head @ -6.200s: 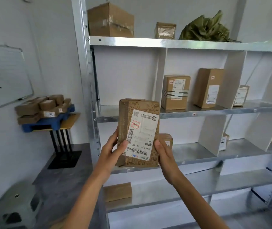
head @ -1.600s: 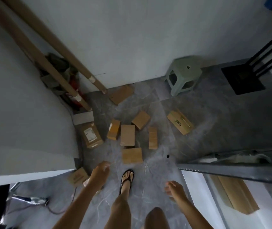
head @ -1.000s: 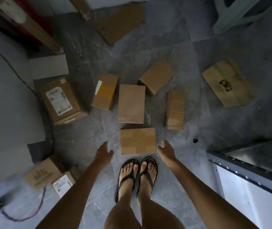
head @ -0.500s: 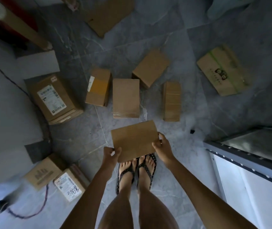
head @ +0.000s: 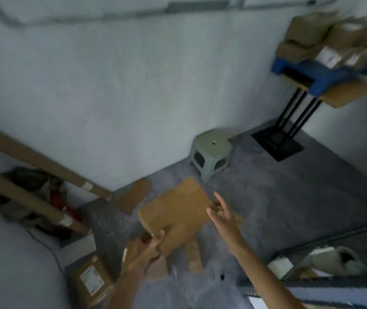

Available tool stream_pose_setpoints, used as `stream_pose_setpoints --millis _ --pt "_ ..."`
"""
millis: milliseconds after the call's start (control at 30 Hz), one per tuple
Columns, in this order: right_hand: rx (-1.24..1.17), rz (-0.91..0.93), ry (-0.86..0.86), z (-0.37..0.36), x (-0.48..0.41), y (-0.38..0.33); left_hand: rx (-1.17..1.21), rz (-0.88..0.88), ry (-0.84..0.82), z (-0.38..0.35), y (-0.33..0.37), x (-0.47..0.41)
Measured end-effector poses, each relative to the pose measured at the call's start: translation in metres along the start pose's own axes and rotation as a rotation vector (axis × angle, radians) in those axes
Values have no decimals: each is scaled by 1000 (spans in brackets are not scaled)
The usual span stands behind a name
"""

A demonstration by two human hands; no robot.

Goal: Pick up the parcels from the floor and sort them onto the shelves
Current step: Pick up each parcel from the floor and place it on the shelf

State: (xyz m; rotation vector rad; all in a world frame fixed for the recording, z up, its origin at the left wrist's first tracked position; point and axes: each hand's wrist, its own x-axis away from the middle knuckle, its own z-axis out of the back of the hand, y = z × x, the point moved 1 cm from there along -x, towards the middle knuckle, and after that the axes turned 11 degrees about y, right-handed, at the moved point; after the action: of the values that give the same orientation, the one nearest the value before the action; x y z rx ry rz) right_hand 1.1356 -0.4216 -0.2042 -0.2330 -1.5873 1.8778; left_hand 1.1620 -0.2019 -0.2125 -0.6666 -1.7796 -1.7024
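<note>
Left hand (head: 149, 246) pinches near corner of plain cardboard parcel (head: 175, 210), thumb on top. Right hand (head: 222, 214) beside parcel's right edge, fingers straight, spread; contact unclear.

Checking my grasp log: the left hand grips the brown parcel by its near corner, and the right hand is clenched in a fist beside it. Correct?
Not quite. The head view shows the right hand open, fingers straight, at the parcel's right edge, not in a fist. The left hand does grip the brown parcel by its near corner.
</note>
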Motion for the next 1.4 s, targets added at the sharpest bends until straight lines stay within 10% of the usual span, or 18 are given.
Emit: stream_pose_setpoints --millis 367,533,867,1400 --pt "-483 79 108 18 134 -180 72 -292 -413 -28 117 167" --pt "-381 221 216 55 185 -219 14 -464 -392 6 161 191" --pt "-262 363 284 120 286 -231 -161 -515 -897 2 180 272" --pt "370 747 905 198 476 -155 -80 -571 -704 -7 36 431"
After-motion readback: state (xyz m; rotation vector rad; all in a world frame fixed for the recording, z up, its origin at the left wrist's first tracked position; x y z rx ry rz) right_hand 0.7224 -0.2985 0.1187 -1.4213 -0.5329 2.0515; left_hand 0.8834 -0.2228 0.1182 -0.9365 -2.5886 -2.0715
